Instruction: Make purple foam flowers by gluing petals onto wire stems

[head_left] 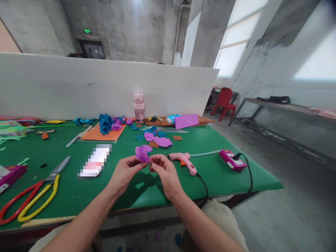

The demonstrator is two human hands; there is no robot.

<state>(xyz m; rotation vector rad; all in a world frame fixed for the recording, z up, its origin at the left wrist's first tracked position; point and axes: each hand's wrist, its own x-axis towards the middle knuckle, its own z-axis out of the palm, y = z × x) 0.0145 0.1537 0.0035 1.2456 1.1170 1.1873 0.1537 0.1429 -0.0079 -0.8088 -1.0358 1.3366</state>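
A purple paper flower point(142, 153) is held up over the green table, gripped from the left by my left hand point(128, 170). My right hand point(165, 171) pinches at the flower's lower right edge, thumb and fingertips closed on it. Just right of that hand lies a pink glue gun point(185, 161) with a clear glue stick out of its back. Beyond the flower are loose purple petals point(163, 141), brown petals point(177, 138) and blue petals point(139, 137). Finished blue flowers point(105, 124) and a purple flower point(116, 126) rest on an orange sheet point(90, 134).
Large scissors point(52, 178) with red and yellow handles lie at left, near a blurred phone point(95, 161). A purple power box point(232, 160) with a black cable stands at right. A pink bottle point(139, 106) stands before the white partition point(110, 84).
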